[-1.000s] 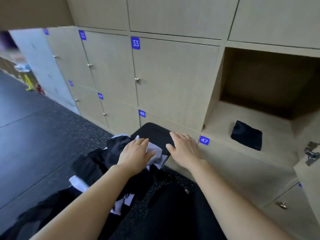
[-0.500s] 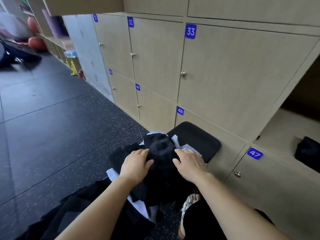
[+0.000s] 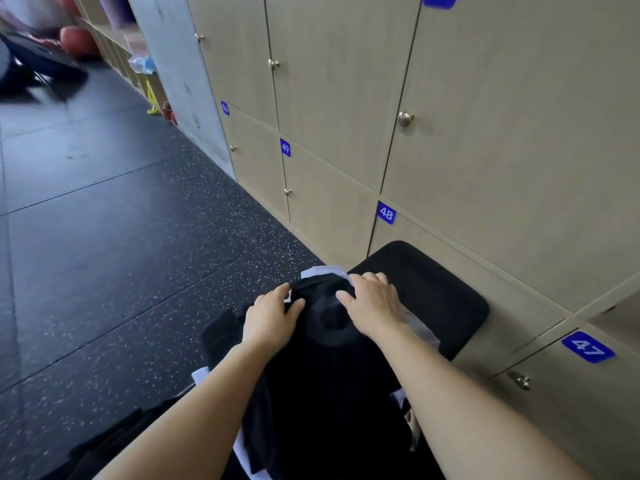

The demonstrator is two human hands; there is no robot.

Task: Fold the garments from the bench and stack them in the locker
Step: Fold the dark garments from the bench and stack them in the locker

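A heap of black and white garments (image 3: 332,382) lies on a black padded bench (image 3: 446,292) in front of the lockers. On top sits a black garment (image 3: 329,320) with a round dark print. My left hand (image 3: 272,315) grips its far left edge, fingers curled over the fabric. My right hand (image 3: 375,303) grips the far right edge next to a white garment (image 3: 325,271) underneath. Only a corner of the open locker (image 3: 620,315) shows at the right edge, above label 47 (image 3: 587,347).
Closed beige lockers numbered 48 (image 3: 386,213) and 49 (image 3: 285,147) run along the wall behind the bench. Dark speckled rubber floor (image 3: 121,254) spreads to the left. More dark cloth (image 3: 114,441) trails off the bench at the lower left. Blurred gym items stand far back left.
The view has swung left, away from the open locker. Both hands moved from the white garment onto the black one and now curl over its far edge.
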